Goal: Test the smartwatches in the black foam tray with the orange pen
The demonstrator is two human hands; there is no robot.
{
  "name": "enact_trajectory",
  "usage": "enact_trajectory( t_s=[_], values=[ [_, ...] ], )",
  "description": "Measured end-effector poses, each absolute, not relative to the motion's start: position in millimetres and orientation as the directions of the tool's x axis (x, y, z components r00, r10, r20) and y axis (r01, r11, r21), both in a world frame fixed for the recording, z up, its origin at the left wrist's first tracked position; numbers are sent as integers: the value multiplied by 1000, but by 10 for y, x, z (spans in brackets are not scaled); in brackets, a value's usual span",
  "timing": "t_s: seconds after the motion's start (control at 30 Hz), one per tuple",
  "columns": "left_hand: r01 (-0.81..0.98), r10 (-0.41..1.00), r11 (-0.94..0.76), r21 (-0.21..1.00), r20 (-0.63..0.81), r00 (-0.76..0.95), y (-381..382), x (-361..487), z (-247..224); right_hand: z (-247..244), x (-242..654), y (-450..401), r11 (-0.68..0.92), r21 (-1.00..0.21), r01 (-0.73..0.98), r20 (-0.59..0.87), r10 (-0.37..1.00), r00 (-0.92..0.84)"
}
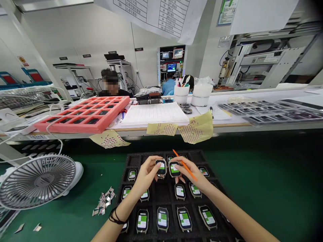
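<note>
Near the back of a black foam tray (131,161), my left hand (148,171) grips a watch body (160,167) with a lit green-and-white screen. Just to its right, my right hand (188,169) holds a second lit watch (174,168), thumb on its screen. An orange pen (185,165) also lies across the fingers of my right hand. Several lit watches sit in the tray's compartments, among them one (180,191) below my right hand and one (162,218) nearer the front. The compartment (163,193) below my left hand holds no watch.
A grey fan (37,181) stands at the left, with small strips (103,201) scattered beside it on the green mat (88,178). The shelf ahead holds a red foam tray (83,114), papers (155,113), white cups (181,93) and clear trays (275,111). People sit beyond.
</note>
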State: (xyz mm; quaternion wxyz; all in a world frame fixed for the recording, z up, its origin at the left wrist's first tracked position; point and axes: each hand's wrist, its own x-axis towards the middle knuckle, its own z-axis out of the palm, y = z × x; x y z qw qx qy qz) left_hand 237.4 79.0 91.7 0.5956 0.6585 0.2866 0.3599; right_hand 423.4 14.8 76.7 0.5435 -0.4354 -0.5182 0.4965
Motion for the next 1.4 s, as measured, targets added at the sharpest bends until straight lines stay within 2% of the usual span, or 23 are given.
enact_trajectory(
  t_s=[0.33, 0.67, 0.93, 1.07, 1.4],
  values=[
    [-84, 803, -113, 990, 141, 579, 801, 2383, 905, 741, 4252, 152, 112, -988, -108, 115, 993, -16],
    [-29, 828, -119, 992, 115, 549, 813, 2372, 933, 719, 4269, 147, 151, -986, -74, 151, 988, 11],
    [-100, 797, -121, 988, 156, 583, 838, 2393, 833, 750, 4258, 166, 116, -989, -93, 122, 991, -60],
    [-69, 803, -119, 991, 136, 580, 828, 2391, 868, 732, 4254, 183, 97, -993, -72, 101, 993, -61],
    [-3, 827, -116, 993, 98, 554, 833, 2365, 829, 746, 4251, 164, 81, -994, -78, 76, 995, 64]
  ],
)
